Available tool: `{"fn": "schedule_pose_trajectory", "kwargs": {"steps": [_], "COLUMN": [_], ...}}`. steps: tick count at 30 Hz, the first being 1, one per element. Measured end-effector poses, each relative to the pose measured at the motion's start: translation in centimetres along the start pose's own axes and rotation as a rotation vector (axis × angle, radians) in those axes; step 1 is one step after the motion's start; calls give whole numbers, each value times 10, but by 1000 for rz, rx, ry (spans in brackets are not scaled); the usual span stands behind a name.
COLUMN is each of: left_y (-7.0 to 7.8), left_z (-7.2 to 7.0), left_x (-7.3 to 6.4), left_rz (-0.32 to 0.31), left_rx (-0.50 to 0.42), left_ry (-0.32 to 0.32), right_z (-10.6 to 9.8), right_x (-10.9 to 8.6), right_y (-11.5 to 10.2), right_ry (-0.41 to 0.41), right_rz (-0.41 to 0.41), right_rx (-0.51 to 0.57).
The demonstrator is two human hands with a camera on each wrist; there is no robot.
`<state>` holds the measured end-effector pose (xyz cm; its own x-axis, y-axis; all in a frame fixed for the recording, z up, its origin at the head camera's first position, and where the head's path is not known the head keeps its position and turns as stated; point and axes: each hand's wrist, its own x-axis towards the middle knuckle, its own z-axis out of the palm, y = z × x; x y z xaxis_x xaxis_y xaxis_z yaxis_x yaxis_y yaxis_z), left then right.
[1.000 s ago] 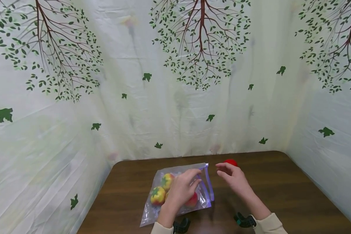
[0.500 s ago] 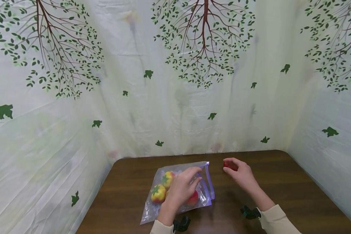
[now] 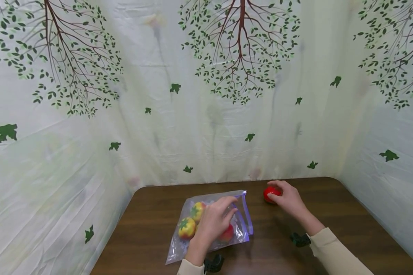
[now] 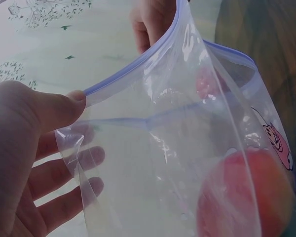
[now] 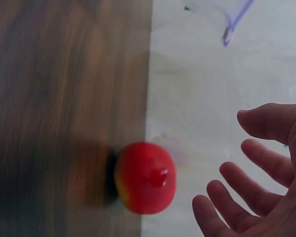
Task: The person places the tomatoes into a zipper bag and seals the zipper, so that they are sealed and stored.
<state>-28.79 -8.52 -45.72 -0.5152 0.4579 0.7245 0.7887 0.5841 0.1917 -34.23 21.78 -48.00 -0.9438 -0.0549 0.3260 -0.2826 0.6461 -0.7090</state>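
My left hand (image 3: 213, 221) holds a clear zip bag (image 4: 148, 148) by its purple-edged mouth, with the thumb on the rim and the fingers behind the plastic. The bag's mouth gapes wide in the left wrist view. Inside lie a yellow-red fruit with a green star-shaped top (image 3: 187, 228), another like it (image 3: 197, 211), and a reddish fruit (image 4: 246, 192). A shiny red round fruit (image 5: 146, 177) stands on the table, right of the bag. Beside it is my right hand (image 3: 290, 198), its fingers spread and apart from the fruit in the right wrist view.
The dark wooden table (image 3: 313, 217) has rounded far corners. Behind it and along both sides hangs a pale curtain (image 3: 213, 152) printed with trees and leaves. A dark band (image 3: 300, 240) sits on the right wrist, another (image 3: 214, 263) on the left.
My right hand moved rightward from near the bag's mouth to the red fruit, covered much of it, then drew back to its right. The left hand and bag stay in place.
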Motion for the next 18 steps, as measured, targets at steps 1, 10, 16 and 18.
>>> {"fn": "schedule_pose_trajectory", "kwargs": {"steps": [1, 10, 16, 18], "left_y": [0, 0, 0, -1], "left_z": [0, -3, -4, -4], "left_x": [0, 0, -1, -1], "left_rz": [1, -5, 5, 4], "left_rx": [0, 6, 8, 4], "left_ry": [-1, 3, 27, 29], "right_z": [0, 1, 4, 5], "right_x": [2, 17, 25, 28], "right_y": [2, 20, 28, 31], "right_ry": [-1, -40, -66, -76], "right_rz": [-2, 1, 12, 7], "right_rx": [-5, -25, -34, -40]}}
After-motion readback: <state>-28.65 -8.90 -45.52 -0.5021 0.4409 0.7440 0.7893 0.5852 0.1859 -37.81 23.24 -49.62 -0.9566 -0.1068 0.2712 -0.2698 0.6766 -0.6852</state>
